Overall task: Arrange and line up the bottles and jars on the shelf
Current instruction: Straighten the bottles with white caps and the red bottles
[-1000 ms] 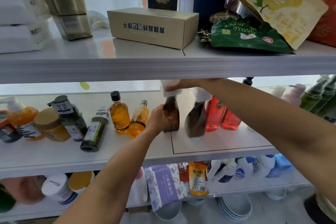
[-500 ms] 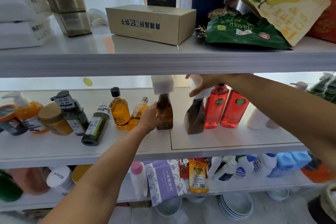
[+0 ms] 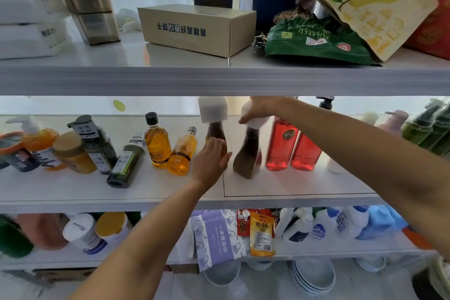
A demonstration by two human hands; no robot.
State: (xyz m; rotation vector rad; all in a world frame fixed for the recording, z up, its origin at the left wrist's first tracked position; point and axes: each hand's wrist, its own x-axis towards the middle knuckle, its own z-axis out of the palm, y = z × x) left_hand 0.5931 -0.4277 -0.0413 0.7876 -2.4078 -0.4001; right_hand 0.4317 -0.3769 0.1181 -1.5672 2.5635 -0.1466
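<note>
Two brown bottles with white caps stand mid-shelf. My left hand (image 3: 211, 161) is in front of the lower part of the left brown bottle (image 3: 215, 129), fingers fairly straight and touching it. My right hand (image 3: 261, 108) grips the white cap of the right brown bottle (image 3: 248, 156), which leans. Right of it stand two red bottles (image 3: 282, 146). To the left are two amber bottles (image 3: 157, 143), one leaning, then a dark green bottle (image 3: 126, 161) tipped over, a dark bottle (image 3: 98, 143), a tan-lidded jar (image 3: 71, 153) and an orange pump bottle (image 3: 39, 135).
The middle shelf (image 3: 304, 186) sits close under the upper shelf's edge (image 3: 219, 80), which carries a cardboard box (image 3: 194, 28) and snack bags. Green bottles (image 3: 428, 131) and pale bottles (image 3: 394, 122) crowd the right end. Tubs, packets and cleaner bottles fill the lower shelf.
My right hand moved from the left brown bottle's cap to the right one's cap and now grips it. My left hand's fingers have loosened on the left brown bottle.
</note>
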